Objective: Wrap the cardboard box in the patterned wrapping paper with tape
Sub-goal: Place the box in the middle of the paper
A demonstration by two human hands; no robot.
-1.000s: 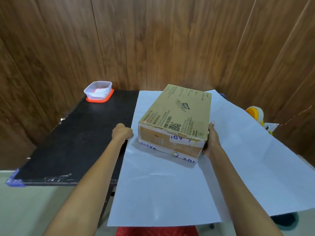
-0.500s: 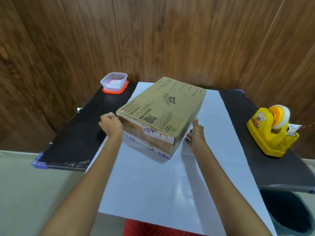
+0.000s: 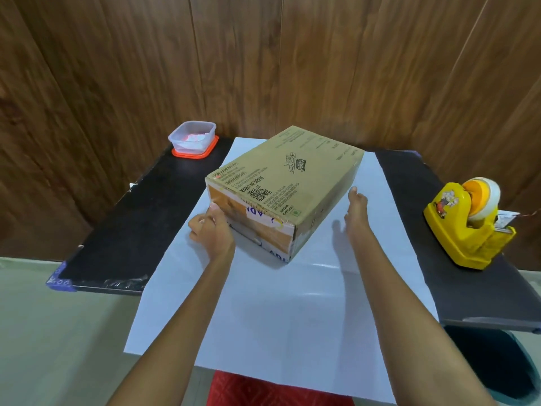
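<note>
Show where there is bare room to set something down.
Free: tabletop between container and paper; strip between paper and tape dispenser; paper nearer than the box. Crowded: box sides, by left hand and right hand.

My right grip has let go of the cardboard box and now hangs open just beside its long side. My left grip has left the wrapping paper to clasp the box's near left corner. Box and paper have both swung round, baring the counter on the right.
</note>
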